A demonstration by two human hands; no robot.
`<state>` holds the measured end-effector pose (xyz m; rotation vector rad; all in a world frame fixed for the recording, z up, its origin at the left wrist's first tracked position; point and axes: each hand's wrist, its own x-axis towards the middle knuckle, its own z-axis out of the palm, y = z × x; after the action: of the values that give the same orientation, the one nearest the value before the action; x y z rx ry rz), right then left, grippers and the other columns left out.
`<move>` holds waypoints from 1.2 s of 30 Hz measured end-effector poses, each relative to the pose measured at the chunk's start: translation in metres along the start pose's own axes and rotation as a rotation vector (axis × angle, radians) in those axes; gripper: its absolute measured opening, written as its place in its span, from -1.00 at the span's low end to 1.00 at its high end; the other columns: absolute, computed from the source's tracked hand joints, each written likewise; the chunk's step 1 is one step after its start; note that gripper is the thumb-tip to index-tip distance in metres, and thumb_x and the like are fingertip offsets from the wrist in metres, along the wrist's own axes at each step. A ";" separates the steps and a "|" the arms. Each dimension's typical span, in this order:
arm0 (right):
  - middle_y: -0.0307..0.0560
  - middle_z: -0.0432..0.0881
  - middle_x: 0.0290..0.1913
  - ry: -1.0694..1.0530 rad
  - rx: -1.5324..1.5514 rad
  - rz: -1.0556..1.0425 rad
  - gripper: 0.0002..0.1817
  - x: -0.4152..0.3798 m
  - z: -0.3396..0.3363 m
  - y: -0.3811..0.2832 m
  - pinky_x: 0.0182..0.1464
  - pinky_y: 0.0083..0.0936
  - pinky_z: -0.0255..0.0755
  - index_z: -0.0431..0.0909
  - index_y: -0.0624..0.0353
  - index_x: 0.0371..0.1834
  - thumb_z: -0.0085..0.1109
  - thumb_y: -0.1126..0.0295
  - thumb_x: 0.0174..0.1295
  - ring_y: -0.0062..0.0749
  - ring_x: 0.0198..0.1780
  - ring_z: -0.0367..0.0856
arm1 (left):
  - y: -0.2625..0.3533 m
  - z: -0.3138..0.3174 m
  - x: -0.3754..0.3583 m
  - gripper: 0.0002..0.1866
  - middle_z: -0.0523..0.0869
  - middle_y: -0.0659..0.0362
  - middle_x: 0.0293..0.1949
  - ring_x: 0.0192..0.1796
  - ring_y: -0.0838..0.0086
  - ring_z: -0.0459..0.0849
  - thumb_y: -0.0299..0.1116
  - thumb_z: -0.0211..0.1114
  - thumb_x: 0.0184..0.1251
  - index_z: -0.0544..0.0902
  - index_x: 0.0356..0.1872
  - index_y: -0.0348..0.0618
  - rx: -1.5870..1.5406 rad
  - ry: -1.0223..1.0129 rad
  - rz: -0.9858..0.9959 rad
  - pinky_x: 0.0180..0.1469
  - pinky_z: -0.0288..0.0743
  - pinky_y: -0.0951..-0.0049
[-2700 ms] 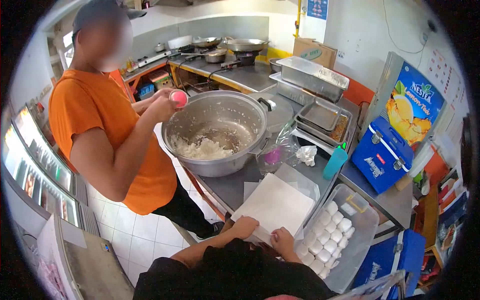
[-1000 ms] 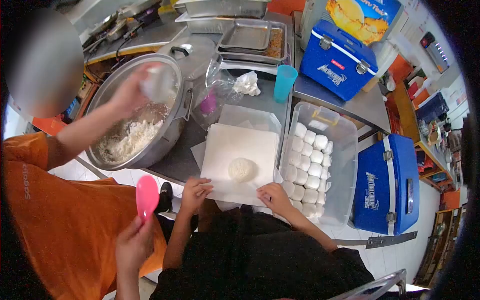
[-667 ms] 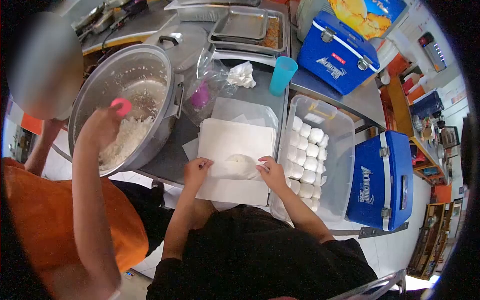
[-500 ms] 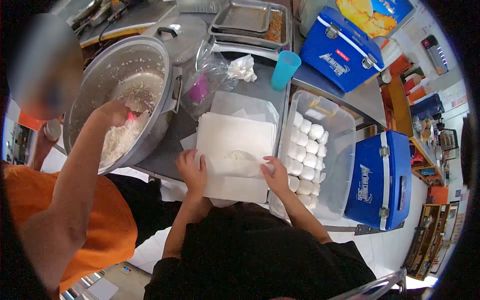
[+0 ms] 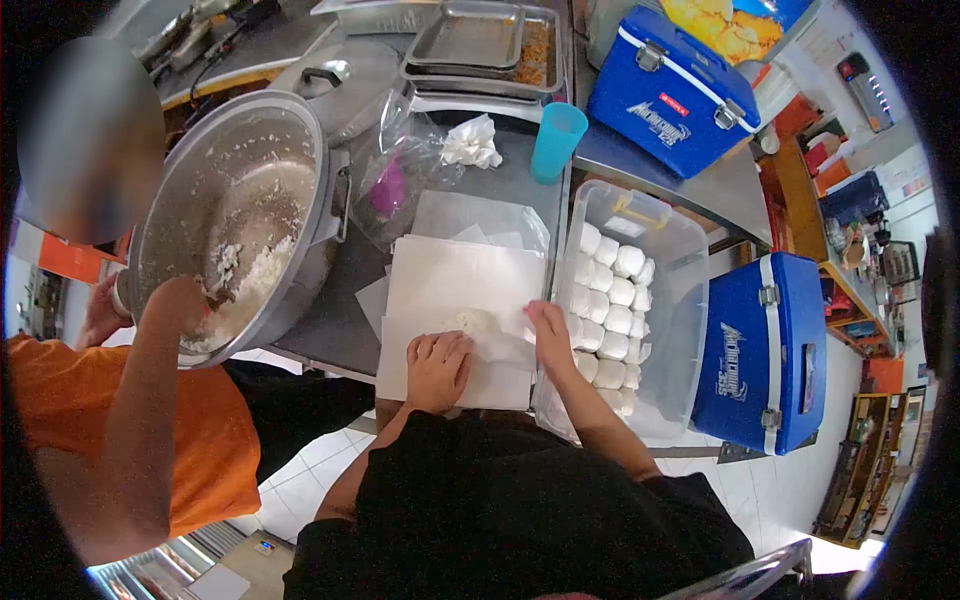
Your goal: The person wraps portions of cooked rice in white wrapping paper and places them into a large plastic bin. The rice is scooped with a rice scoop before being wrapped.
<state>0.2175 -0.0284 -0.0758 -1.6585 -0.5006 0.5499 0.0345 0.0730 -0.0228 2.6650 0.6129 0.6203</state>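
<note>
A stack of white paper sheets (image 5: 430, 275) lies on the grey table in front of me. Near its middle sits a small mound of white rice (image 5: 475, 325). My left hand (image 5: 438, 370) rests flat on the paper at the mound's lower left, its fingers extended. At the right edge of the stack is my right hand (image 5: 545, 330), fingers closed together; whatever they hold, if anything, is too small to make out. Just right of it, white wrapped bundles (image 5: 603, 278) stand in rows inside a clear plastic box (image 5: 675, 300).
A co-worker in an orange shirt (image 5: 215, 440) reaches into a large metal pot (image 5: 325, 200) of rice at left. Behind the paper are a plastic bag (image 5: 400, 150), crumpled paper (image 5: 472, 143), a turquoise cup (image 5: 558, 142) and metal trays (image 5: 465, 40). Blue coolers (image 5: 760, 350) stand at right.
My left hand has moved right onto the paper beside the mound. My right hand has shifted slightly up and its fingers have closed. The co-worker's hand has moved lower in the pot.
</note>
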 end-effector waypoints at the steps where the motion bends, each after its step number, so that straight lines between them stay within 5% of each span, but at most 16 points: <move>1: -0.01 0.37 -0.12 0.013 -0.126 -0.035 -0.74 0.014 0.007 -0.007 0.01 -0.43 0.27 0.41 0.23 -0.26 0.19 0.44 -0.02 -0.20 -0.08 0.36 | -0.001 -0.002 0.002 -0.73 0.50 0.21 -0.09 -0.02 0.28 0.43 -0.37 0.21 0.04 0.53 -0.17 -0.02 -0.020 -0.041 -0.013 0.09 0.15 0.18; 5: 0.02 0.34 -0.08 0.180 -0.435 -0.298 -0.51 0.072 0.026 -0.007 -0.03 -0.43 0.32 0.28 0.18 -0.02 0.25 0.47 -0.05 -0.24 0.01 0.30 | -0.009 -0.006 0.018 -0.73 0.49 0.20 -0.09 -0.03 0.28 0.41 -0.35 0.24 0.02 0.52 -0.18 -0.03 -0.012 -0.106 0.011 0.06 0.16 0.17; 8: 0.01 0.38 -0.13 0.129 -0.182 -0.321 -0.44 0.080 0.022 -0.031 -0.14 -0.47 0.39 0.23 0.19 0.01 0.26 0.53 -0.10 -0.27 -0.14 0.40 | -0.009 -0.016 0.040 -0.66 0.49 0.18 -0.05 0.01 0.24 0.39 -0.28 0.31 -0.06 0.53 -0.19 -0.08 -0.032 -0.145 -0.097 0.09 0.15 0.14; 9: 0.01 0.38 -0.13 0.135 -0.181 -0.324 -0.44 0.071 0.016 -0.051 -0.14 -0.47 0.39 0.23 0.19 0.01 0.26 0.53 -0.10 -0.27 -0.14 0.40 | -0.008 -0.020 0.049 -0.64 0.46 0.17 0.02 0.06 0.22 0.36 -0.27 0.32 -0.06 0.53 -0.16 -0.07 -0.026 -0.020 -0.099 0.11 0.14 0.12; 11: 0.00 0.46 -0.20 -0.208 -0.024 -0.198 -0.54 0.042 -0.003 -0.090 -0.23 -0.51 0.43 0.31 0.20 -0.06 0.22 0.57 -0.09 -0.29 -0.29 0.48 | -0.008 -0.028 0.070 -0.61 0.42 0.16 0.09 0.12 0.20 0.32 -0.26 0.32 -0.05 0.52 -0.13 -0.06 -0.025 0.101 -0.098 0.13 0.12 0.11; 12: 0.00 0.46 -0.20 -0.205 -0.026 -0.196 -0.54 0.032 -0.008 -0.088 -0.23 -0.51 0.43 0.31 0.20 -0.06 0.22 0.57 -0.09 -0.29 -0.29 0.48 | -0.009 -0.033 0.082 -0.66 0.48 0.15 0.03 0.09 0.23 0.38 -0.30 0.31 -0.06 0.54 -0.17 -0.04 0.097 0.135 -0.005 0.14 0.13 0.07; 14: -0.01 0.52 -0.26 -0.068 -0.227 -0.468 -0.66 0.011 -0.017 -0.085 -0.20 -0.46 0.43 0.40 0.20 -0.16 0.17 0.61 -0.06 -0.24 -0.37 0.53 | -0.019 -0.034 0.097 -0.70 0.53 0.14 -0.02 0.07 0.25 0.43 -0.34 0.31 -0.06 0.56 -0.21 -0.02 0.215 0.170 0.089 0.16 0.15 0.03; 16: -0.01 0.54 -0.24 0.150 -0.536 -0.845 -0.79 -0.019 -0.020 -0.085 -0.14 -0.43 0.43 0.45 0.21 -0.24 0.11 0.58 0.01 -0.20 -0.23 0.55 | -0.037 -0.029 0.101 -0.83 0.64 0.14 -0.19 -0.10 0.26 0.56 -0.35 0.25 0.01 0.63 -0.32 -0.05 -0.093 -0.269 0.195 0.07 0.29 0.07; 18: 0.00 0.53 -0.22 -0.459 -0.590 -0.899 -0.80 -0.041 -0.008 -0.071 -0.08 -0.35 0.42 0.45 0.23 -0.25 0.09 0.57 0.00 -0.14 -0.15 0.53 | -0.033 -0.027 0.098 -0.86 0.65 0.14 -0.28 -0.19 0.24 0.59 -0.35 0.21 0.03 0.64 -0.37 -0.08 -0.095 -0.279 0.154 0.00 0.36 0.13; 20: 0.02 0.52 -0.11 -0.594 -0.563 -1.108 -0.71 -0.062 0.023 -0.070 0.18 -0.31 0.27 0.45 0.30 -0.14 0.04 0.46 0.03 -0.13 0.07 0.43 | -0.027 -0.031 0.093 -0.87 0.67 0.14 -0.37 -0.27 0.23 0.61 -0.35 0.18 0.05 0.65 -0.42 -0.11 -0.085 -0.296 0.121 -0.07 0.42 0.19; 22: 0.00 0.50 -0.05 -0.579 -0.686 -1.091 -0.69 -0.060 0.034 -0.052 0.20 -0.35 0.26 0.45 0.28 -0.10 0.02 0.46 0.05 -0.17 0.10 0.41 | -0.018 -0.039 0.082 -0.83 0.67 0.11 -0.28 -0.20 0.23 0.61 -0.31 0.14 0.13 0.65 -0.30 -0.07 -0.080 -0.362 0.099 -0.21 0.48 0.31; 25: 0.01 0.46 0.01 -0.528 -0.774 -1.135 -0.67 -0.046 0.034 -0.037 0.15 -0.38 0.30 0.45 0.30 -0.06 0.02 0.48 0.05 -0.21 0.11 0.40 | -0.014 -0.039 0.056 -0.81 0.66 0.10 -0.32 -0.26 0.20 0.61 -0.34 0.13 0.09 0.65 -0.31 -0.09 -0.135 -0.299 0.068 -0.14 0.46 0.27; 27: 0.07 0.46 0.01 -0.741 -0.609 -0.713 -0.68 -0.044 0.027 -0.039 0.07 -0.33 0.33 0.45 0.30 -0.08 0.02 0.48 0.04 -0.13 0.05 0.42 | -0.026 -0.023 0.034 -0.77 0.65 0.10 -0.20 -0.15 0.23 0.61 -0.37 0.10 0.13 0.62 -0.20 -0.09 -0.081 -0.341 0.146 -0.08 0.45 0.31; 29: 0.09 0.46 0.00 -0.647 -0.630 -0.662 -0.68 -0.039 0.010 -0.017 0.04 -0.32 0.33 0.45 0.29 -0.09 0.01 0.49 0.05 -0.09 0.02 0.42 | -0.025 -0.013 0.015 -0.72 0.59 0.10 -0.04 0.05 0.27 0.53 -0.40 0.07 0.15 0.57 -0.10 -0.14 -0.111 -0.231 0.193 0.04 0.40 0.30; 30: 0.12 0.46 -0.01 -0.560 -0.653 -0.611 -0.69 -0.036 0.000 -0.007 0.02 -0.30 0.33 0.45 0.28 -0.09 -0.01 0.50 0.05 -0.05 0.00 0.42 | -0.028 -0.003 0.007 -0.66 0.43 0.10 0.16 0.23 0.31 0.36 -0.40 0.04 0.19 0.50 0.01 -0.17 -0.095 -0.351 0.103 0.18 0.29 0.24; 36: 0.15 0.45 -0.01 0.073 -0.503 -0.577 -0.68 -0.039 -0.026 -0.018 0.05 -0.24 0.31 0.41 0.28 -0.06 -0.04 0.57 0.06 0.05 0.02 0.39 | -0.020 0.004 -0.015 -0.54 0.19 0.16 0.32 0.36 0.30 0.14 -0.40 0.02 0.20 0.33 0.18 -0.12 0.161 -0.278 0.222 0.28 0.11 0.13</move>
<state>0.2021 -0.0694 -0.0518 -1.8770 -1.0802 -0.0756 0.0171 0.0822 -0.0395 2.9231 0.3036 0.2537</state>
